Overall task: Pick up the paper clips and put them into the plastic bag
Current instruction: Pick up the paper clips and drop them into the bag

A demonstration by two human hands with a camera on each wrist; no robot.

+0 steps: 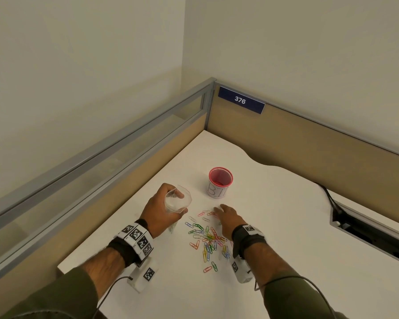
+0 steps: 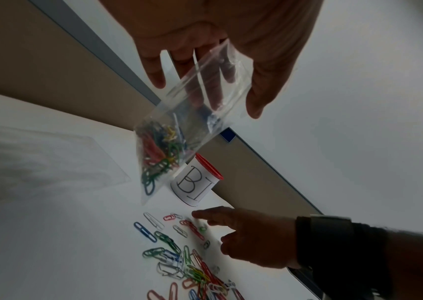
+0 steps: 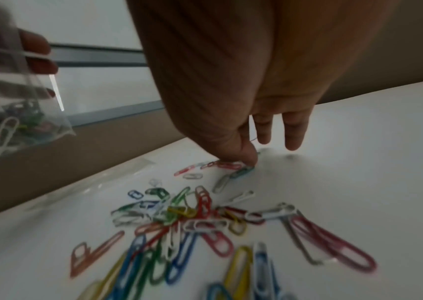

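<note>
- Holding the clear plastic bag (image 1: 178, 201) above the white table (image 1: 274, 226), the left hand (image 1: 162, 209) has its fingers and thumb curled round the bag's open top; the head view shows that mouth only as a blurred glassy ring.
- From the left wrist view the bag (image 2: 179, 130) hangs at a slant with a clump of coloured clips (image 2: 160, 154) gathered in its lower part; fingers (image 2: 153, 67) show through the film, so where exactly the grip presses is hard to make out.
- The right hand (image 1: 227, 218) reaches down to the far edge of the loose paper clips (image 1: 209, 240) scattered on the table between the two wrists.
- In the right wrist view the thumb tip (image 3: 247, 157) touches a teal clip (image 3: 242, 172) lying on the table, while two fingers (image 3: 293, 132) hang straight beyond it; the index finger is hidden behind the thumb, so I cannot tell whether that clip is pinched or only touched.
- Nearest clips (image 3: 197, 223) in that view are smeared by blur and cut off at the lower edge.
- A red mesh cup (image 1: 220, 181) wrapped in white paper stands upright beyond the clips; its lettering reads "BI" with the rest turned out of sight.
- A blue plate marked 376 (image 1: 241, 100) sits on the partition (image 1: 309, 143) behind the table.
</note>
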